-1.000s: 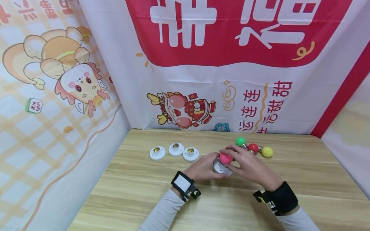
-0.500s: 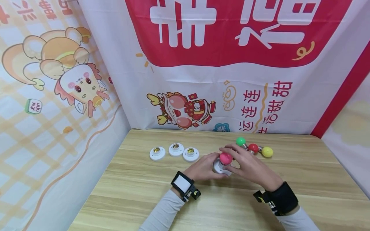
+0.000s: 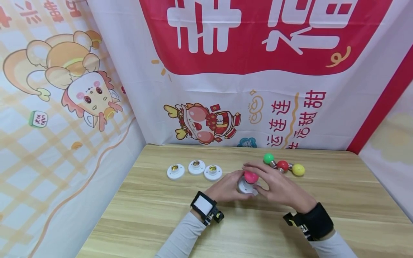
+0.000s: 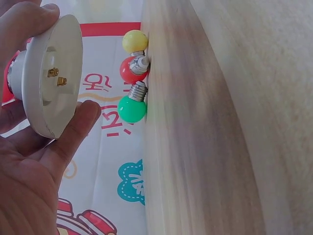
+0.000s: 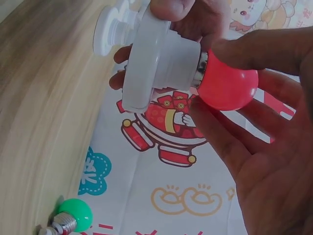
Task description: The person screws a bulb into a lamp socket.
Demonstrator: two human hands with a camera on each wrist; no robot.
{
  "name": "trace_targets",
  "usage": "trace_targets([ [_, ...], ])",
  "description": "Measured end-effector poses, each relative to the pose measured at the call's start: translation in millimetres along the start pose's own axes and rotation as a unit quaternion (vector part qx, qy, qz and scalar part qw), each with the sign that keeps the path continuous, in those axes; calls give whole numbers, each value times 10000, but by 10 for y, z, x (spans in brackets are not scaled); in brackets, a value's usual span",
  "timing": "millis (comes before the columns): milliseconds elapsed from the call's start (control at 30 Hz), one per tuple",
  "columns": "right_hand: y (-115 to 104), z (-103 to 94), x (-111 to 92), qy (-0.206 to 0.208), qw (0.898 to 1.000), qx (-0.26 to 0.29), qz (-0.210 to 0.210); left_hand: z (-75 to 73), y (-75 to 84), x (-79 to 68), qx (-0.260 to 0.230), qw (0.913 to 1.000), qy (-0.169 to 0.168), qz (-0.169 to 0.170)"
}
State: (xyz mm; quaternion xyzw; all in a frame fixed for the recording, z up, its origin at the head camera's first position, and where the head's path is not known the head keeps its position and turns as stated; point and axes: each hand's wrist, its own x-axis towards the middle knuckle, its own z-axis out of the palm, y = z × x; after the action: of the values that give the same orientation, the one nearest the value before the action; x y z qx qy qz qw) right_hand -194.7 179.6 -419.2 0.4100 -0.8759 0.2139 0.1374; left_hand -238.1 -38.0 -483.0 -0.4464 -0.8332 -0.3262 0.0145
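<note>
My left hand (image 3: 228,187) grips a round white lamp holder (image 5: 146,61) by its edge, raised off the table. Its underside, with two brass screws, faces the left wrist camera. A pinkish-red light bulb (image 5: 230,83) sits with its metal base in the holder's socket, a little of the metal showing at the mouth. Around the bulb's globe are the thumb and fingers of my right hand (image 3: 278,184), the thumb on one side and fingertips on the other. In the left wrist view the bulb is mostly hidden behind the holder.
Three more white lamp holders (image 3: 213,172) stand on the wooden table (image 3: 155,218), left of my hands. A green bulb (image 3: 269,158), a red bulb (image 3: 282,165) and a yellow bulb (image 3: 298,169) lie close together at the back right. A printed cloth (image 3: 200,86) hangs behind the table.
My right thumb and fingers have shifted slightly around the red bulb, the thumb now lower beside it. My left hand holds the lamp holder in nearly the same place.
</note>
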Motion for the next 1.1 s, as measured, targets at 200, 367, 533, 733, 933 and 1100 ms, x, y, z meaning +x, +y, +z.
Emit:
trace_targets([
  [200,-1,16,6,68,10000,-60,20,-3,-2,5,-19,10000,-36,-31],
  [367,0,18,8,61,9998,-136,102,4,-12,-1,-81,9999,-111,-94],
  [533,1,12,13,10,9996,-169,205,13,-21,-6,-214,9995,-172,-129],
  [733,22,24,3,80,9996,-182,220,18,-12,-8,-256,9994,-177,-119],
  [933,42,42,2,244,9994,-199,112,27,0,-4,-182,9997,-153,-55],
  [1100,41,51,3,377,9985,-350,173,28,13,1,-180,9997,-147,-103],
])
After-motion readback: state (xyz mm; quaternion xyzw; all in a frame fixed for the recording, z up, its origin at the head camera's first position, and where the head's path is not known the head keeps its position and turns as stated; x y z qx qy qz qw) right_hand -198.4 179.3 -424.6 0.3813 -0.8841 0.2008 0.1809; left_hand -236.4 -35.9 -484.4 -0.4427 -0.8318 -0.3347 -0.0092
